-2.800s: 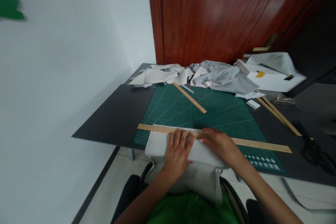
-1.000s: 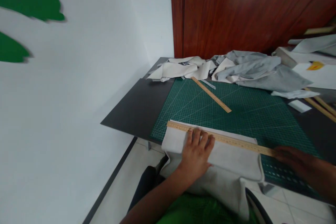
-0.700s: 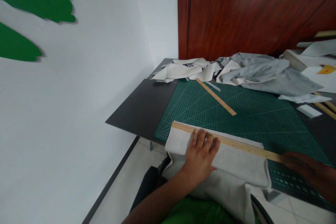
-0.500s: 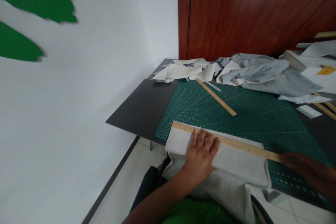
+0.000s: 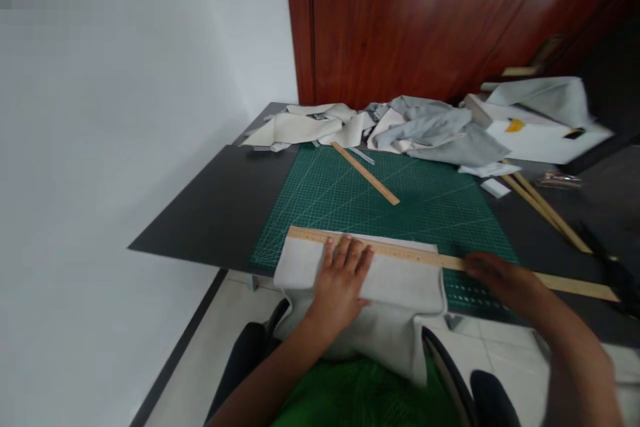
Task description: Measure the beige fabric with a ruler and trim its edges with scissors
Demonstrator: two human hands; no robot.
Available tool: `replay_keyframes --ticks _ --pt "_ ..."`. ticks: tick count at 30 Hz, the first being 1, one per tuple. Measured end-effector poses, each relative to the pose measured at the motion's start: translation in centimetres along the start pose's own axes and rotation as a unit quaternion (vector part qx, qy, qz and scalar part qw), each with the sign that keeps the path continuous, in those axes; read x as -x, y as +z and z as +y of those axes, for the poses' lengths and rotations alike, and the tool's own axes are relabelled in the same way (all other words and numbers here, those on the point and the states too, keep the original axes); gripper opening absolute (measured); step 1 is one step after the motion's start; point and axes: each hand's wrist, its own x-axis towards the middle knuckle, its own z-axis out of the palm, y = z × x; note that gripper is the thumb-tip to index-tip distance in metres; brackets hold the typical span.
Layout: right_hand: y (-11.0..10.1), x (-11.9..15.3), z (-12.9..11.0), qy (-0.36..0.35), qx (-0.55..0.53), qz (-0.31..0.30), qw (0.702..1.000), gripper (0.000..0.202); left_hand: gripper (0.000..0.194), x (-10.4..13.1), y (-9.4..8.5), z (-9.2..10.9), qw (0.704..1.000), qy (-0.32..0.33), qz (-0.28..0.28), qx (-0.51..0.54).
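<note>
A long wooden ruler (image 5: 407, 253) lies across the top of a folded off-white cloth (image 5: 400, 283), close to its far edge. My left hand (image 5: 341, 283) is flat on the cloth, fingers spread, with its fingertips on the ruler. Past the cloth's right side, my right hand (image 5: 500, 277) is closed over the ruler; its thumb is hidden and the hand is slightly blurred. The ruler runs on to the right beyond this hand. Under the cloth is a green cutting mat (image 5: 440, 207), and the cloth's near part hangs over the table edge toward my lap.
A shorter wooden ruler (image 5: 367, 175) lies on the mat beside a thin grey strip (image 5: 363, 155). Crumpled cloth scraps (image 5: 430, 127) line the back. At right are a white box (image 5: 540, 137), a small white block (image 5: 495, 188), wooden sticks (image 5: 550, 210) and a blurred black object (image 5: 613, 273).
The view has swung to the right, showing more of the table's right side. My left hand stays flat on the cloth and ruler. My right hand remains at the ruler, now more fully in view.
</note>
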Motion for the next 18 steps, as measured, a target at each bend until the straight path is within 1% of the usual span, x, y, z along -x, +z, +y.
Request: replay_keyframes --ticks 5,9,13,18 --pt "-0.5 0.1 -0.6 0.028 -0.024 -0.025 0.999 0.035 0.107 -0.3 0.1 -0.3 1.0 -0.002 0.004 -0.003" --pt "-0.9 0.3 -1.3 0.021 -0.047 -0.037 0.998 0.033 0.108 -0.4 -0.1 -0.2 1.0 -0.006 -0.007 -0.006" --pt "-0.9 0.4 -1.7 0.011 -0.062 -0.038 0.997 0.031 0.105 -0.6 -0.3 -0.2 1.0 -0.015 -0.013 -0.004" --pt "-0.9 0.6 -1.9 0.009 -0.066 -0.024 0.997 0.028 0.105 -0.7 -0.5 -0.1 1.0 -0.014 -0.012 -0.008"
